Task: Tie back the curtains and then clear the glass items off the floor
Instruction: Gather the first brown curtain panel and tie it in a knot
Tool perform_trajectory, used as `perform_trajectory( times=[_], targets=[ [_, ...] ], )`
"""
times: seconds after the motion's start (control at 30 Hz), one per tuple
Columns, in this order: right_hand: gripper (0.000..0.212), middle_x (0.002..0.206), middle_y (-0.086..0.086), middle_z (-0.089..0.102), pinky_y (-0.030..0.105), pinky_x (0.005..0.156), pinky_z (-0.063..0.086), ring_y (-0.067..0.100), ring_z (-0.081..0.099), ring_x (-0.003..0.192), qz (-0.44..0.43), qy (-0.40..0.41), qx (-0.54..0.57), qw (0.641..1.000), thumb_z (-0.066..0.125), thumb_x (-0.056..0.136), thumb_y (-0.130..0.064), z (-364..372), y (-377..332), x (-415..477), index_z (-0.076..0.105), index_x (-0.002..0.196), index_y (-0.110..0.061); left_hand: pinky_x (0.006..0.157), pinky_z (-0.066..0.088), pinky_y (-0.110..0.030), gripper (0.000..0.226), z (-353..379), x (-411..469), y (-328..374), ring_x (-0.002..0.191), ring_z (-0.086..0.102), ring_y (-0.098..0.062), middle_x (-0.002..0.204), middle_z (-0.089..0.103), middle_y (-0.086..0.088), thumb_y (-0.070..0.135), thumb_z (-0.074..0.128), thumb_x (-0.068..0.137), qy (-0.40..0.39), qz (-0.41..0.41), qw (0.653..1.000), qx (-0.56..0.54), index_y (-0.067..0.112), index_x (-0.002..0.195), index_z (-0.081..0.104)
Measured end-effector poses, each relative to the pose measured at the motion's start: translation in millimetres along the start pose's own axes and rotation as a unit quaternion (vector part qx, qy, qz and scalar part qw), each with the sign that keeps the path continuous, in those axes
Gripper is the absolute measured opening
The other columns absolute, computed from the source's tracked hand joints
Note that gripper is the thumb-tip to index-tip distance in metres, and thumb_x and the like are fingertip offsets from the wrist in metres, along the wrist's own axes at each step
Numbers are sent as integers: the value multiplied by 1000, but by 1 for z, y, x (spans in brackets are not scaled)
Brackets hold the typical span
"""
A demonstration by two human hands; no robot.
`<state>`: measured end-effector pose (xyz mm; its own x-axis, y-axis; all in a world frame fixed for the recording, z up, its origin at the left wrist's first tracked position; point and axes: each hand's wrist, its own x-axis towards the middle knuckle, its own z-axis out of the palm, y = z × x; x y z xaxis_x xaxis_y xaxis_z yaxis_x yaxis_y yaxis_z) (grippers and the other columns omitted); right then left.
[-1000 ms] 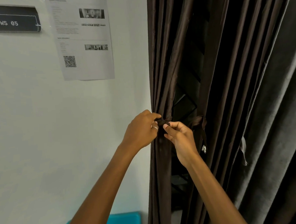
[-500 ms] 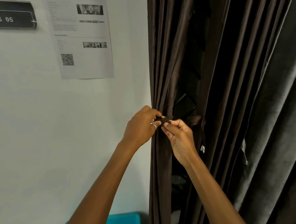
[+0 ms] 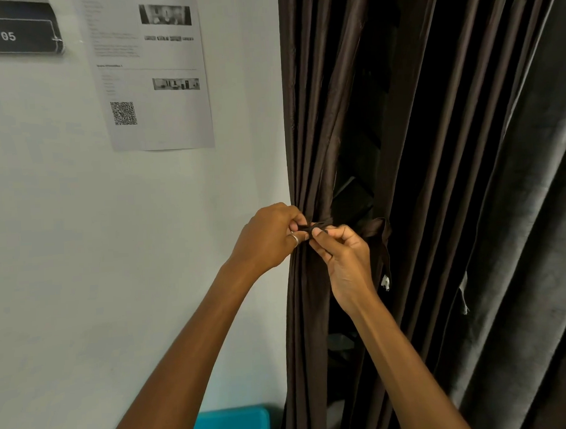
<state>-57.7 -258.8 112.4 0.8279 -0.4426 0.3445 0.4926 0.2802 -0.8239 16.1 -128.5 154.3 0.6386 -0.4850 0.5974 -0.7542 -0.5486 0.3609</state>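
Observation:
A dark brown curtain hangs in gathered folds beside the white wall. A narrow brown tie-back strap wraps around the bunched folds at mid height. My left hand, a ring on one finger, pinches one end of the strap at the curtain's left edge. My right hand pinches the other end just beside it, fingertips almost touching the left hand's. A loose length of the strap hangs down behind my right hand. No glass items are in view.
A grey velvet curtain hangs to the right. On the wall are a printed sheet with a QR code and a black "WS 05" sign. A turquoise box sits low by the wall.
Both hands stayed at the strap and drew a little closer together, working its ends. The view shifted slightly; the curtain folds look the same.

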Motion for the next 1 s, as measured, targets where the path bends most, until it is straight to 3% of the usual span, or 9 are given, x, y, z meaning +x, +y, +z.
perform_trajectory(
  times=[0.23, 0.37, 0.47, 0.57, 0.67, 0.83, 1.0],
  targets=[
    [22, 93, 16, 73, 47, 98, 56, 33, 73, 103, -16, 11, -36, 999, 70, 89, 6, -3, -1, 3, 65, 76, -11, 64, 60, -19, 19, -12, 2, 1, 81, 70, -12, 90, 70, 3, 25, 60, 100, -83, -69, 986, -128, 16, 113, 70],
    [19, 97, 16, 74, 49, 101, 55, 33, 73, 106, -17, 13, -15, 1000, 69, 88, 10, -2, 2, 1, 64, 79, -7, 63, 62, -21, 25, -12, 2, 6, 83, 70, -16, 90, 68, 3, 23, 61, 99, -79, -49, 990, -105, 15, 120, 72],
    [20, 96, 16, 74, 50, 102, 54, 33, 72, 107, -20, 13, -10, 1000, 70, 87, 10, -3, 4, 0, 67, 78, -8, 63, 61, -22, 21, -13, 2, 7, 77, 70, -16, 87, 69, 3, 23, 64, 97, -74, -53, 993, -73, 16, 114, 74],
    [12, 94, 19, 74, 49, 101, 55, 34, 73, 103, -29, 10, -45, 999, 75, 86, 5, -5, 4, -1, 71, 81, -6, 69, 58, -26, 15, -15, 2, 8, 71, 66, -12, 90, 73, 3, 25, 66, 96, -46, -57, 997, -20, 19, 105, 76],
    [8, 94, 20, 75, 48, 97, 58, 35, 73, 98, -33, 19, -90, 995, 79, 85, -4, -8, 0, -1, 73, 89, 0, 77, 53, -25, 14, -13, 0, 9, 78, 63, -10, 94, 73, 5, 25, 65, 96, -11, -69, 997, -17, 20, 104, 76],
    [8, 93, 12, 78, 42, 93, 60, 25, 76, 94, -18, 3, -108, 994, 77, 87, -6, -13, -9, 0, 74, 92, -1, 65, 44, -10, 14, -11, -9, 16, 70, 62, -6, 82, 66, 11, 20, 65, 95, 52, -101, 988, -104, 17, 102, 77],
    [4, 92, 10, 78, 40, 90, 61, 23, 76, 95, -40, -21, -169, 985, 76, 89, -8, -17, -12, -1, 73, 86, -9, 66, 45, -11, 13, -7, -14, 24, 74, 64, -6, 77, 67, 13, 18, 65, 94, 97, -154, 965, -191, 17, 95, 77]
  ],
)
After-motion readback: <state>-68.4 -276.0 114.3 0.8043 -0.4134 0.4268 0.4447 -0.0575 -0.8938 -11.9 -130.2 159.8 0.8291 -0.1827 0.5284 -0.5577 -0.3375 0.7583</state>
